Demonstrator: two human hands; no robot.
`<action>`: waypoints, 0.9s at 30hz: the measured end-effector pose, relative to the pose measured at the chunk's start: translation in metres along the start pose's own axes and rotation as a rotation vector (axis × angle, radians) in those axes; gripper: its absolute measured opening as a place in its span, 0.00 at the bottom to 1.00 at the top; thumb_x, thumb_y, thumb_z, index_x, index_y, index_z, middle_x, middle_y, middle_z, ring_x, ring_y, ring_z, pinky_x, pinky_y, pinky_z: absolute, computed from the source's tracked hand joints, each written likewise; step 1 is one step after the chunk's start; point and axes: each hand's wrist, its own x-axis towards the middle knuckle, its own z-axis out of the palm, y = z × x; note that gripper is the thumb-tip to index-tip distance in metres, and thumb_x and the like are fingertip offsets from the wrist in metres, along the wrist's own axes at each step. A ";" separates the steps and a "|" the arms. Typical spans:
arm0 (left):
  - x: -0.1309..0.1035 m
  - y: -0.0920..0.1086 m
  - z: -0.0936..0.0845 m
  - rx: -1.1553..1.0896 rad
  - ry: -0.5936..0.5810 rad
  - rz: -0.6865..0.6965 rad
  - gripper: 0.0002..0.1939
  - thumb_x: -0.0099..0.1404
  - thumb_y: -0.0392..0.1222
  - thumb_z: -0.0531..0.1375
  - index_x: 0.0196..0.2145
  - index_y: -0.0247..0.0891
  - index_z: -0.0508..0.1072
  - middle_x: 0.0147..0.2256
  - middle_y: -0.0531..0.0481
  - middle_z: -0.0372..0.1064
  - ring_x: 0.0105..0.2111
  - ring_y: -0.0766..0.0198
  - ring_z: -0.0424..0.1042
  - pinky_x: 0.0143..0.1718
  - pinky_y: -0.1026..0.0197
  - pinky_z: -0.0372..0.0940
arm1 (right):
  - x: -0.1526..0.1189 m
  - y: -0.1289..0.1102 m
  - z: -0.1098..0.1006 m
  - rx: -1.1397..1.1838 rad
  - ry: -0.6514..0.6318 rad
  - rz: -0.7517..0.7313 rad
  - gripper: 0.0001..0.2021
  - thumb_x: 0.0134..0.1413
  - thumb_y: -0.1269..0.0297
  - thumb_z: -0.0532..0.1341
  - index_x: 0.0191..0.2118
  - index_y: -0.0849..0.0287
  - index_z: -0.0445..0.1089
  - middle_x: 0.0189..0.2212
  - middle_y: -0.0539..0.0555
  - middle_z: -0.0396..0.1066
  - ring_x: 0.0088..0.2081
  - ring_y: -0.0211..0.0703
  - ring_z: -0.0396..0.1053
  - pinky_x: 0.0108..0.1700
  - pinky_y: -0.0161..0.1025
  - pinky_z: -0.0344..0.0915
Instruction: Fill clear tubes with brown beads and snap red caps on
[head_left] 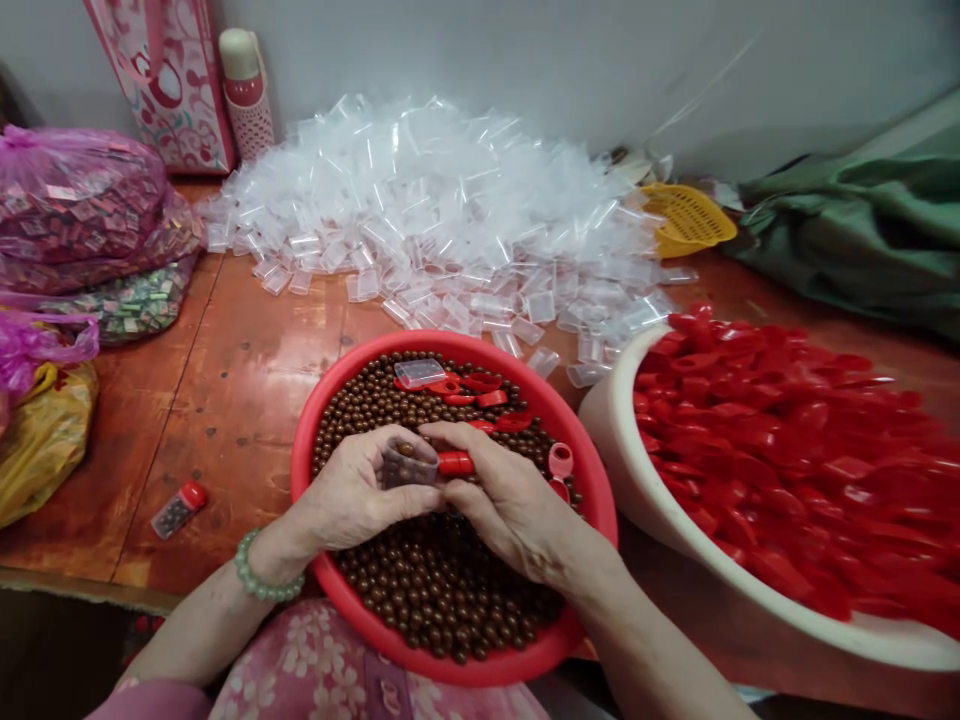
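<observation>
Over a red basin (304, 440) of small round brown balls (450, 590), my two hands meet. My left hand (367, 490) is closed around a small clear plastic container (410, 465) with some brown balls inside. Between the thumb and fingers of my right hand (510, 500) is a red plastic cap (456, 462), close against the container's right end. Whether the cap is seated on it I cannot tell. On the balls behind my hands lie a clear empty container (420, 374), several loose red caps (480, 382) and a pinkish cap (560, 460) at the right.
A filled container with a red cap (179, 509) lies on the table at left. Behind the basin spreads a heap of clear containers (450, 200). A white tub (622, 430) of red caps stands right. Plastic bags (82, 200), a bottle (246, 95) and a yellow basket (690, 220) sit around.
</observation>
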 end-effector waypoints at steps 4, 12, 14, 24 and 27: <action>0.003 -0.002 -0.001 0.029 -0.001 0.003 0.13 0.53 0.35 0.66 0.35 0.35 0.66 0.27 0.56 0.67 0.28 0.72 0.67 0.34 0.66 0.62 | 0.000 0.002 0.007 0.031 0.098 0.048 0.13 0.63 0.63 0.52 0.52 0.54 0.56 0.40 0.56 0.73 0.35 0.43 0.74 0.37 0.37 0.70; 0.003 0.002 -0.007 0.076 -0.016 -0.082 0.13 0.53 0.39 0.66 0.35 0.34 0.68 0.25 0.56 0.66 0.25 0.72 0.64 0.30 0.67 0.59 | 0.010 0.000 -0.006 0.118 0.243 0.061 0.08 0.58 0.58 0.62 0.41 0.56 0.70 0.32 0.51 0.76 0.31 0.41 0.74 0.36 0.36 0.70; 0.004 -0.001 -0.008 0.079 -0.042 -0.083 0.13 0.53 0.39 0.67 0.33 0.34 0.68 0.26 0.57 0.65 0.25 0.72 0.63 0.31 0.66 0.59 | 0.014 0.000 -0.007 0.077 0.235 0.043 0.10 0.58 0.60 0.62 0.44 0.56 0.72 0.36 0.53 0.78 0.37 0.43 0.76 0.42 0.37 0.71; 0.005 -0.007 -0.011 0.057 -0.093 -0.029 0.13 0.55 0.38 0.66 0.39 0.33 0.72 0.30 0.55 0.65 0.29 0.70 0.62 0.35 0.65 0.59 | 0.016 0.000 0.000 0.174 0.201 0.039 0.03 0.60 0.67 0.59 0.40 0.55 0.65 0.27 0.46 0.71 0.26 0.34 0.70 0.31 0.30 0.67; 0.005 -0.008 -0.010 0.098 -0.074 0.003 0.14 0.55 0.38 0.66 0.40 0.34 0.73 0.34 0.52 0.69 0.34 0.67 0.66 0.41 0.63 0.60 | 0.024 -0.001 -0.004 0.153 0.140 -0.011 0.02 0.60 0.66 0.59 0.39 0.56 0.66 0.27 0.47 0.71 0.27 0.35 0.69 0.30 0.31 0.66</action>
